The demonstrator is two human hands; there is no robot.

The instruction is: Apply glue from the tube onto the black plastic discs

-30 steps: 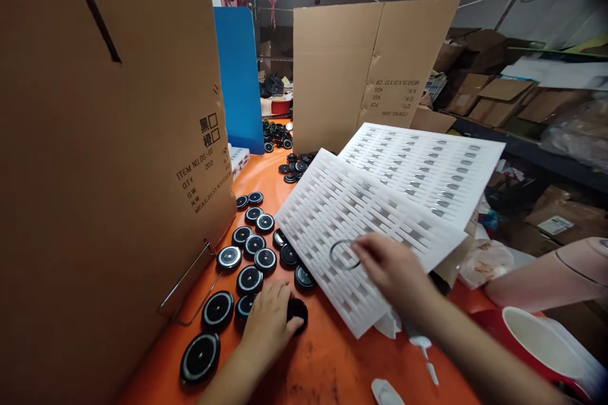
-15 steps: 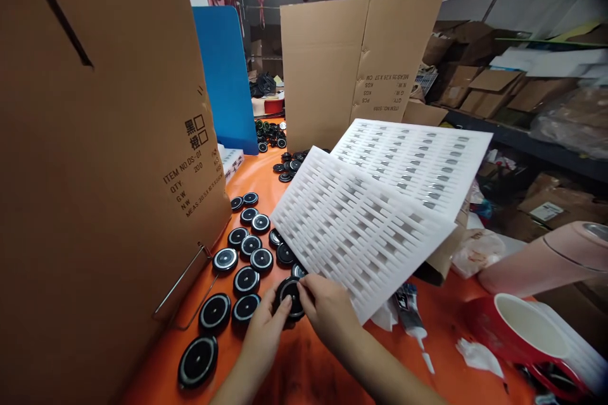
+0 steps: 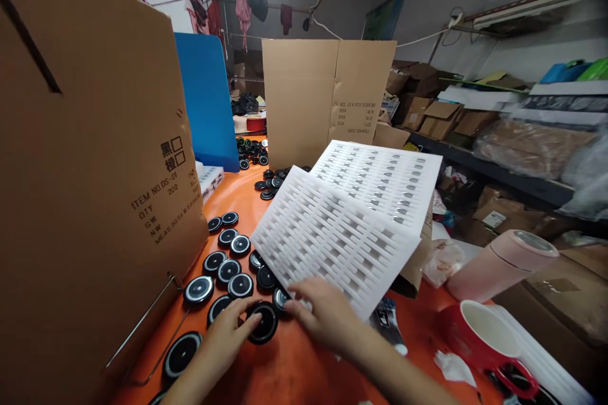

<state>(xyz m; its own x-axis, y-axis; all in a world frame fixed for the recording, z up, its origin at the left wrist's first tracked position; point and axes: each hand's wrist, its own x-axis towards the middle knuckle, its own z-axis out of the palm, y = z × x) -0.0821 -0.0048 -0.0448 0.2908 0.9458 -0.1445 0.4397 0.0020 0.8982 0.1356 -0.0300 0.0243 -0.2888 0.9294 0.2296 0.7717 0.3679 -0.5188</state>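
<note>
My left hand (image 3: 223,334) grips a round black disc (image 3: 264,324) by its left edge, the thumb resting on its face. The disc has a dark ring and a small centre dot. My right hand (image 3: 325,311) is open, its fingers apart beside another black disc (image 3: 281,301) with a silvery ring; whether they touch it I cannot tell. Next to that hand lies the lower corner of a white slotted plastic sheet (image 3: 332,234). Several more ringed black discs (image 3: 228,271) lie on the orange table (image 3: 289,373) to the left.
A tall cardboard box (image 3: 104,190) walls off the left, with a bent wire stand (image 3: 142,323) at its foot. A second white sheet (image 3: 375,177) lies behind the first. On the right are a tube (image 3: 387,323), a red mug (image 3: 484,335) and a pink bottle (image 3: 501,266).
My hands have moved apart. The left keeps hold of a disc, while the right has let go of it and moved beside another disc. The view has tilted up and shifted right.
</note>
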